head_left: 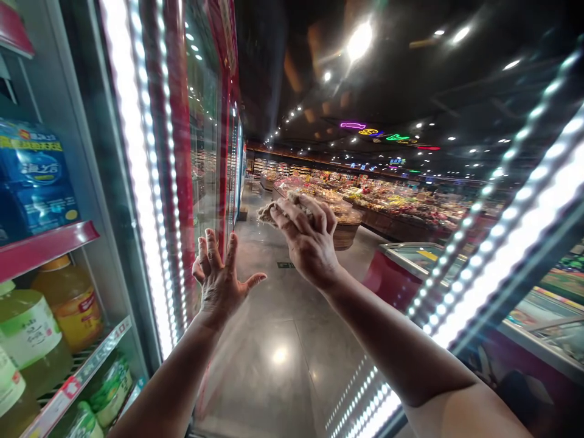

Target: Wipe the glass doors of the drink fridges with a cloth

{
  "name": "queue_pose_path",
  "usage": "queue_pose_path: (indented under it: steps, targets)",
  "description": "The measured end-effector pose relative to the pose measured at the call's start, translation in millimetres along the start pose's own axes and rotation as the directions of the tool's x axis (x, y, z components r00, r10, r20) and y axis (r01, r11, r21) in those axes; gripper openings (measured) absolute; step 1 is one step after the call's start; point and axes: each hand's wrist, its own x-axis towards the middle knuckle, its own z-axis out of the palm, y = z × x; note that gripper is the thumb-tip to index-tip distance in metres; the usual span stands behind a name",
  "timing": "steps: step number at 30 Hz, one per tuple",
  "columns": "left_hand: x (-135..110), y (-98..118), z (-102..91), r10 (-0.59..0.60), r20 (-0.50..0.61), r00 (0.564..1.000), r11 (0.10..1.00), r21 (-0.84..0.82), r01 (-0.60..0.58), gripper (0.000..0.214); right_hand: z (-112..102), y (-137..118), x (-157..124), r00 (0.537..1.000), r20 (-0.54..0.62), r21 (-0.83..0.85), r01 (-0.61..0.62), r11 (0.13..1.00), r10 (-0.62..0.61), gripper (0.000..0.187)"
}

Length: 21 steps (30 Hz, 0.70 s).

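Observation:
In the head view my right hand (pixel 311 243) presses a beige, fluffy-looking cloth (pixel 268 213) flat, its fingers bent over the bundle. The cloth appears to lie against a clear glass pane, through which the shop shows. Lower and to the left, my left hand (pixel 220 277) is open with the fingers spread and the thumb out, and it holds nothing. It is close to the red-framed glass door (pixel 207 121) of the cooler; whether its palm touches the glass I cannot tell. Part of the cloth is hidden under my right fingers.
At left, cooler shelves carry blue packs (pixel 39 176), a yellow-orange bottle (pixel 75 304) and green-labelled bottles (pixel 31 334). A bright light strip (pixel 132 152) runs beside them. A chest freezer (pixel 420 255) stands at right. Produce displays (pixel 387 204) lie beyond the grey floor (pixel 274 322).

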Motion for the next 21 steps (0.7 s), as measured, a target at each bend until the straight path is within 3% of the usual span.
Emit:
queue_pose_path:
  steps: [5, 11, 14, 16, 21]
  targets:
    - [-1, -5, 1.3, 0.059, -0.038, 0.998, 0.998, 0.020, -0.059, 0.111, 3, 0, 8, 0.988, -0.110, -0.028, -0.112, 0.993, 0.108, 0.052]
    - [0, -25, 3.9, 0.174, -0.147, 0.974, 0.984, 0.058, -0.167, 0.092, 5, -5, 8, 1.000, -0.001, -0.017, 0.020, 1.000, -0.020, 0.055]
    - [6, -38, 4.3, 0.211, -0.226, 0.951, 0.977, 0.055, -0.204, 0.101, 5, -4, 15, 0.993, -0.075, -0.023, -0.089, 0.996, 0.088, 0.053]
    - [12, -47, 3.1, 0.251, -0.272, 0.929, 0.968, 0.044, -0.249, 0.096, 6, -8, 15, 0.991, -0.075, -0.023, -0.114, 0.993, 0.112, 0.053]
    - [24, -59, -5.4, 0.238, -0.348, 0.907, 0.966, -0.015, -0.259, 0.068, 11, -21, 12, 0.994, 0.070, 0.045, 0.077, 0.996, -0.080, 0.059]
